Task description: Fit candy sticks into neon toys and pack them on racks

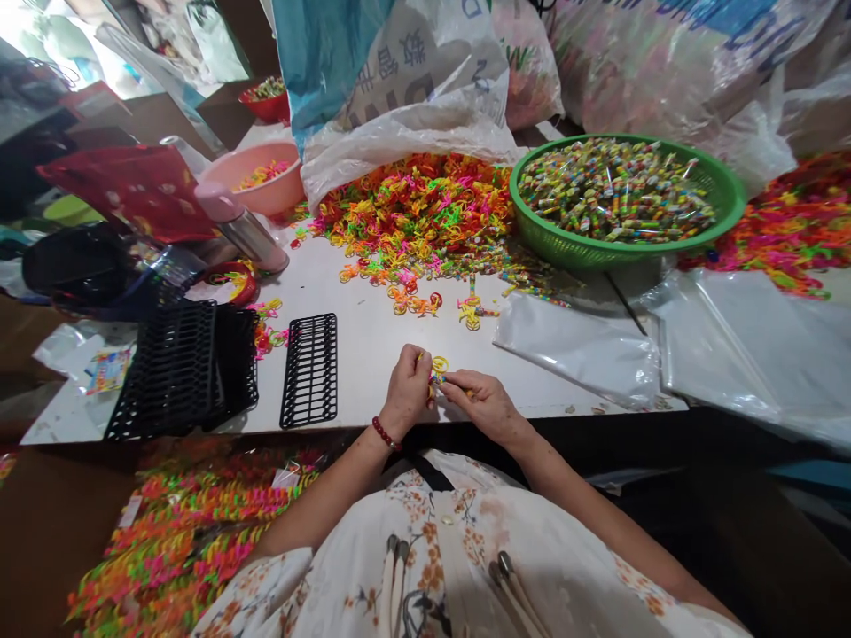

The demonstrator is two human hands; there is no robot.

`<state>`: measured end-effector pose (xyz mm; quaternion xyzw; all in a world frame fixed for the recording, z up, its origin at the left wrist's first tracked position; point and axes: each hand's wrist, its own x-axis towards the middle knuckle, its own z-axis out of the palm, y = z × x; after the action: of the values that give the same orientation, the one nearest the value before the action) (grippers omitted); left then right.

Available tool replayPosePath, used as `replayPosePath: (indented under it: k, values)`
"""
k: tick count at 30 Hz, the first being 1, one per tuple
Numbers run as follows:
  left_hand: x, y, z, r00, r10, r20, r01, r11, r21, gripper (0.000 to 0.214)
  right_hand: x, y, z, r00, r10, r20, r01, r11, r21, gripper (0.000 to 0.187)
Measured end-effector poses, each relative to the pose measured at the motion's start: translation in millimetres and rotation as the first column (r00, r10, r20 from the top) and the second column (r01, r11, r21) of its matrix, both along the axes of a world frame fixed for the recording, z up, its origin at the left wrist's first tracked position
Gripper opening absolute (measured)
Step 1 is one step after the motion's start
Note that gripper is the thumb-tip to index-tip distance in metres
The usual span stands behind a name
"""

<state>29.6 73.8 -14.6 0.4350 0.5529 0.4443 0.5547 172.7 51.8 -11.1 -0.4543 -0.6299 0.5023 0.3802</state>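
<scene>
My left hand (409, 387) and my right hand (484, 400) meet just above the table's front edge, fingers closed. My left hand pinches a small yellow plastic toy (440, 364) with a round wheel-like ring, perhaps a tiny bicycle. My right fingers press against its lower part and grip a thin, multicoloured candy-like tube (469, 392), mostly hidden by the fingers. Beyond the hands lies another yellow toy (472, 313) with a tube beside it. A black plastic rack (309, 370) of narrow slots lies flat left of my left hand.
Bright plastic toys (425, 208) spill from a large bag (405, 80). A green basket (731, 199) holds many small wrapped tubes. Clear plastic bags (578, 341) lie at right. Stacked black racks (169, 368), a flask (249, 229) and a pink bowl (292, 182) stand left. Below sits a box of packed toys (199, 532).
</scene>
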Motion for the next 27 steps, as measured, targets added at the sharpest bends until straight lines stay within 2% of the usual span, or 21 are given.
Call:
replayPosePath:
  k: [3,7,10,11,13,15,16,18,21,23,24,27]
  values:
    - [-2,0,-4.7,0.999,-0.032,-0.013,0.031,0.999,-0.036,0.024,-2,-2,2.7,0.988,0.038,0.15,-0.059,0.989,0.139,0.033]
    - [0,6,-14.5,0.988,-0.064,-0.14,0.062,0.998,-0.018,0.026,5,1,1.7,0.968,0.009,0.251,-0.051,0.985,0.163,0.033]
    - [-5,29,-19.7,0.955,0.051,-0.294,-0.017,0.993,0.116,0.024,24,12,-2.2,0.933,-0.112,0.341,0.037,0.975,0.22,0.03]
    - [-8,41,-19.8,0.93,0.105,-0.353,-0.047,0.985,0.168,0.022,31,16,-3.5,0.906,-0.181,0.382,0.072,0.956,0.283,0.029]
    - [-16,67,-18.3,0.849,0.199,-0.489,-0.071,0.961,0.268,0.013,44,25,-5.2,0.827,-0.353,0.437,0.143,0.884,0.444,0.028]
    - [-24,94,-16.6,0.723,0.266,-0.638,-0.035,0.936,0.35,0.013,51,30,-5.4,0.763,-0.483,0.428,0.196,0.805,0.559,0.027]
    - [-27,106,-16.4,0.651,0.282,-0.705,-0.008,0.931,0.365,0.017,52,31,-4.8,0.766,-0.494,0.411,0.207,0.795,0.57,0.027]
    - [-31,126,-18.0,0.546,0.259,-0.797,0.035,0.943,0.331,0.02,46,28,-3.2,0.838,-0.404,0.366,0.197,0.851,0.487,0.028]
    - [-37,139,-23.5,0.515,0.197,-0.835,0.047,0.965,0.256,0.008,30,18,-1.9,0.947,-0.224,0.23,0.186,0.967,0.174,0.027]
    - [-45,135,-27.4,0.531,0.192,-0.826,0.028,0.97,0.243,0.008,20,11,-3.0,0.977,-0.175,0.122,0.178,0.984,-0.019,0.027]
    - [-50,131,-29.0,0.535,0.192,-0.822,0.014,0.972,0.236,0.012,17,10,-4.0,0.982,-0.17,0.08,0.176,0.982,-0.068,0.028]
    - [-68,115,-29.9,0.526,0.226,-0.82,-0.043,0.97,0.24,0.012,12,10,-8.2,0.982,-0.184,0.027,0.186,0.979,-0.084,0.026]
